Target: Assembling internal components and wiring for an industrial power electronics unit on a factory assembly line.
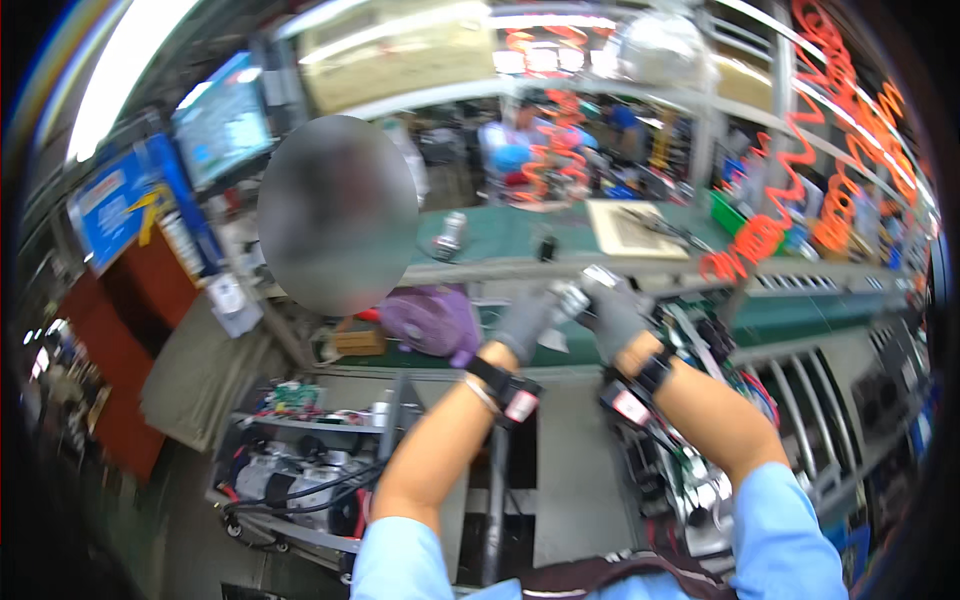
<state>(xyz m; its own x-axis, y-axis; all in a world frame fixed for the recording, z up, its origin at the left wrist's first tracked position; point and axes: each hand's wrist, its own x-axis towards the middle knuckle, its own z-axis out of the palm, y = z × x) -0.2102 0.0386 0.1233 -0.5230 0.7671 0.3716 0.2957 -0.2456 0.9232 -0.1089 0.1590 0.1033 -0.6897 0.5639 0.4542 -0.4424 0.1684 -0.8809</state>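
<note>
A: From the head view, we've got the grey-gloved left hand point(528, 320) and the grey-gloved right hand point(618, 318) together by the green-topped workbench's point(500, 232) near edge, fingers closed around a small, shiny, silvery piece point(571, 300)!

B: Two-handed handling is the step, we'd judge. Blur hides whether it's one piece or two.

A: So the next move calls for steady fingers on both sides, we reckon.

B: Up on the bench, we spot a silver cylindrical part point(451, 237), then a small black item point(545, 247), then a cream rectangular board point(613, 235) farther right.

A: And the room! Red-orange coiled hoses point(762, 236) hang at right, a bluish rectangular screen point(222, 125) glows at left, and a grey wheeled cart point(320, 428) carries parts below.
</note>
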